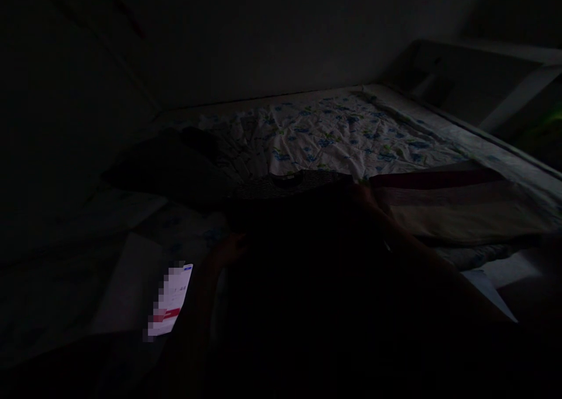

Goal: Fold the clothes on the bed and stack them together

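- The left hand rests at the left edge of a dark garment spread on the bed; the fingers seem to touch the cloth, but in this gloom I cannot tell whether they grip it or lie loose.
- The right hand sits at the garment's right shoulder, against the cloth; its grasp is just as hard to read.
- The dark garment lies flat in the near middle of the bed, its neckline turned toward the far wall.
- Under it is a rumpled sheet printed with blue and green flowers.
- Just right of the right hand lies a pale folded cloth with a dark red band along its far edge.
- A lit phone lies on the bed near the left forearm, screen glowing.
- Another dark heap lies to the left, beyond the garment.
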Motion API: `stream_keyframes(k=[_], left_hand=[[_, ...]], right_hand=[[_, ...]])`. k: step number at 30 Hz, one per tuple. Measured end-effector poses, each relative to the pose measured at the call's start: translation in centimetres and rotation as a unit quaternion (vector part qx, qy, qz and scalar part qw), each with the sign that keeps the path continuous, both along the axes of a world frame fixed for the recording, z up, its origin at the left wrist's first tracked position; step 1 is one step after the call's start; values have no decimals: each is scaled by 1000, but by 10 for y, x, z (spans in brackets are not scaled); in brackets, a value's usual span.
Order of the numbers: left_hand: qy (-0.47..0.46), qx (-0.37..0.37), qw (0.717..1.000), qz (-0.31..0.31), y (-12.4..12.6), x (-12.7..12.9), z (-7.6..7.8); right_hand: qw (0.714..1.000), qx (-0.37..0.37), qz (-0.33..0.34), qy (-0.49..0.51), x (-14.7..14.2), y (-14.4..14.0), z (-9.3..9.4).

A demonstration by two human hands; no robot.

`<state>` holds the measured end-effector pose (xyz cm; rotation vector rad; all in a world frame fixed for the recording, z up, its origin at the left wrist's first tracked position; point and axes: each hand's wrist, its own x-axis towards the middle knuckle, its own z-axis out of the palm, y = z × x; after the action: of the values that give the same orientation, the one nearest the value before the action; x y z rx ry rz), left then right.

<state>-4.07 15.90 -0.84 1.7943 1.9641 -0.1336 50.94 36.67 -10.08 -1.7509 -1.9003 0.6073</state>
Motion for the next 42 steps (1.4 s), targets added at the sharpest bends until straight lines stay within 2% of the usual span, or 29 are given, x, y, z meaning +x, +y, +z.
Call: stream_keyframes(k=[4, 10, 15, 20, 24, 27, 30, 34, 42], left_hand=[[5, -8, 1000, 15, 1, 0, 6], [-5, -54, 998, -13, 2, 3, 15], [-3, -56, 998, -28, -1, 7, 22], [36, -66, 997, 4, -2, 9, 31], [56, -55, 997, 18, 1, 9, 32], [41, -41, 997, 45, 4, 2, 28], [-11, -26, 997, 68, 6, -9, 22], [-45, -27, 995, 90, 5, -18, 15], [34, -2, 995, 92, 3, 2, 15]], right_hand=[[999, -13, 45, -3, 6, 0, 3], [999, 23, -26, -30, 0, -2, 1], [996, -6, -22, -82, -12, -5, -7], [988, 95, -2, -124, -17, -10, -8], [979, 137, 74, -134, -43, -18, -4], [971, 90, 155, -155, -70, -31, -5], [966, 22, 191, -175, -82, -42, -12], [967, 4, 184, -176, -78, -44, -20], [969, -8, 176, -174, -64, -43, -18]])
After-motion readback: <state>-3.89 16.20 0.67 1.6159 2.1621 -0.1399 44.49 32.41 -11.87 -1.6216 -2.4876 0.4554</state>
